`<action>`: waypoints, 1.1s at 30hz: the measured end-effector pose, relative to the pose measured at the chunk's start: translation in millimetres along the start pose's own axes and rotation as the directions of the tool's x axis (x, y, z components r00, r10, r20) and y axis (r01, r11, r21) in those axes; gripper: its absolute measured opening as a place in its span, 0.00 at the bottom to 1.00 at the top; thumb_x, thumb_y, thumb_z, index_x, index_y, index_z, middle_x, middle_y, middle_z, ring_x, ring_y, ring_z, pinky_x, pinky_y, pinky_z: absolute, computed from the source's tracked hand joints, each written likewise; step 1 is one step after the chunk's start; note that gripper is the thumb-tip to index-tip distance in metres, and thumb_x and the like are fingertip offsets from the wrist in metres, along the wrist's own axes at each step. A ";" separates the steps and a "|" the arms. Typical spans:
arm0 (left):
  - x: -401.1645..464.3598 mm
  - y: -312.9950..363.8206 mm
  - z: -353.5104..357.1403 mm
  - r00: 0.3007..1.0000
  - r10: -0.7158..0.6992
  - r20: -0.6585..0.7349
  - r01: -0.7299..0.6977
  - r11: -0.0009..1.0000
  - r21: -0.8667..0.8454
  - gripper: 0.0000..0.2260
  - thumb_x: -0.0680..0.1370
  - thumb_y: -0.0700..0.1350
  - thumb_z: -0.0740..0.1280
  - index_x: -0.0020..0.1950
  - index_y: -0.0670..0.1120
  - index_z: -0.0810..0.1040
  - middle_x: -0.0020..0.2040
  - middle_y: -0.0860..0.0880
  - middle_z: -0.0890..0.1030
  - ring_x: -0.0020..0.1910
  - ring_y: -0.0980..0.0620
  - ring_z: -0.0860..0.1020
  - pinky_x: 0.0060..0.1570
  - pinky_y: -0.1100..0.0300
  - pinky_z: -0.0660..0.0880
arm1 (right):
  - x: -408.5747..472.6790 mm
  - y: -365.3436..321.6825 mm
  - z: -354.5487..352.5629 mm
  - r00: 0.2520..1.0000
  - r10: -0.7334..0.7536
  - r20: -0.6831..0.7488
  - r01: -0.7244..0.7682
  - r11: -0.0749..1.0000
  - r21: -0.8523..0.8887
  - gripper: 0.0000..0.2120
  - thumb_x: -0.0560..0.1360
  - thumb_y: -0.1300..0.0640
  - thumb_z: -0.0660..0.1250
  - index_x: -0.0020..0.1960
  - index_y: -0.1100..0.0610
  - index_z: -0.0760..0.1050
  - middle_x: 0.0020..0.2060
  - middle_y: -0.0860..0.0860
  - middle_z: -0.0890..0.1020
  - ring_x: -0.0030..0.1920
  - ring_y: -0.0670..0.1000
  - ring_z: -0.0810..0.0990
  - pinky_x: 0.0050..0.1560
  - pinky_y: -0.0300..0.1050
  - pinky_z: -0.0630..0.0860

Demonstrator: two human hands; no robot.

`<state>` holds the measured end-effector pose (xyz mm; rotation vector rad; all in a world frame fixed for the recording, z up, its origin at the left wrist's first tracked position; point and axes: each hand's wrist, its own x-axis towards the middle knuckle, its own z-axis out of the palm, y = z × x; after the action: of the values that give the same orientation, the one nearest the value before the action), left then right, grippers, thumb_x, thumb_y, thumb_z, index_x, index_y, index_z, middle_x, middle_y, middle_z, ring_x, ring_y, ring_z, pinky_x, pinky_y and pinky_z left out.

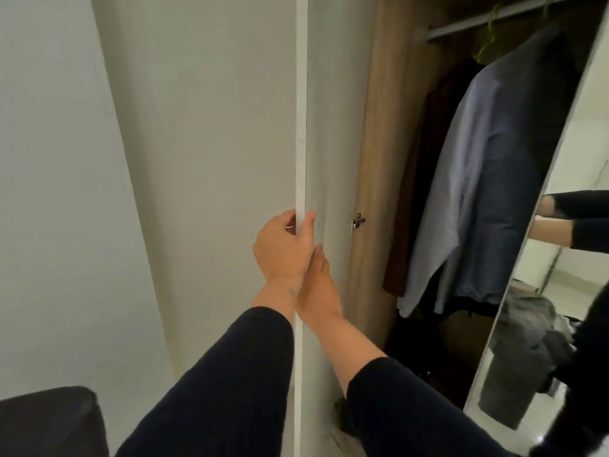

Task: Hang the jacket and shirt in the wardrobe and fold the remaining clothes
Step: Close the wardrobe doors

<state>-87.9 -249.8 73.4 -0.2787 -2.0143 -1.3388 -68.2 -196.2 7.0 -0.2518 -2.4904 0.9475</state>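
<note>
Both hands on the wardrobe door (204, 133) edge. Left hand (281, 250) grips the white edge: thumb on the inner face, fingers curled round the outer side. Right hand (318, 285) sits just below and against the left wrist, fingers straight, pressed flat on the door's inner face. Dark sleeves on both arms. Right of the hands, wardrobe open: light blue shirt (474, 179) hangs on a green hanger (489, 44) from the rail (494, 23), brown jacket (421, 179) just behind it, touching. Further right, mirror door (560, 291) reflects a grey clothes pile (524, 328). Small metal latch (357, 222) right of the left thumb. Dark seat (49, 420) lower left.
</note>
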 end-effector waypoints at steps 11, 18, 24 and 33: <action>-90.9 90.9 77.0 0.942 0.104 0.320 -0.024 0.970 -0.243 0.18 0.80 0.46 0.63 0.70 0.50 0.72 0.60 0.53 0.78 0.56 0.60 0.75 0.55 0.66 0.70 | -43.7 107.7 -154.8 0.994 0.099 0.055 -0.082 0.963 -0.255 0.31 0.78 0.51 0.63 0.77 0.52 0.54 0.73 0.50 0.65 0.71 0.55 0.67 0.68 0.57 0.67; -112.6 126.9 125.8 0.641 0.286 0.712 -0.209 0.958 -0.197 0.27 0.81 0.38 0.53 0.78 0.53 0.49 0.78 0.53 0.56 0.75 0.51 0.59 0.75 0.48 0.54 | -40.6 154.5 -243.0 0.969 0.164 -0.184 -0.246 0.607 -0.756 0.33 0.78 0.55 0.58 0.78 0.57 0.46 0.78 0.54 0.41 0.77 0.55 0.37 0.74 0.66 0.44; -111.0 147.8 165.1 0.387 0.312 0.868 -0.392 0.907 -0.151 0.38 0.78 0.31 0.57 0.77 0.48 0.35 0.75 0.54 0.30 0.73 0.48 0.63 0.66 0.58 0.66 | -38.8 173.5 -279.1 0.967 0.137 -0.214 -0.246 0.301 -0.921 0.37 0.77 0.49 0.58 0.78 0.59 0.43 0.77 0.58 0.37 0.76 0.59 0.33 0.70 0.69 0.36; -117.6 162.0 216.9 0.312 0.278 0.908 -0.366 0.917 -0.155 0.43 0.77 0.37 0.63 0.75 0.52 0.30 0.71 0.54 0.22 0.77 0.47 0.54 0.74 0.40 0.48 | -26.2 207.0 -274.3 0.967 0.125 -0.223 -0.246 0.216 -0.945 0.40 0.75 0.44 0.63 0.78 0.56 0.47 0.77 0.57 0.39 0.75 0.62 0.31 0.72 0.68 0.43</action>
<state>-8.9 34.5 65.4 -1.6531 -2.6395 -0.8329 88.0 109.1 39.9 -0.9827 -2.6029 -0.7736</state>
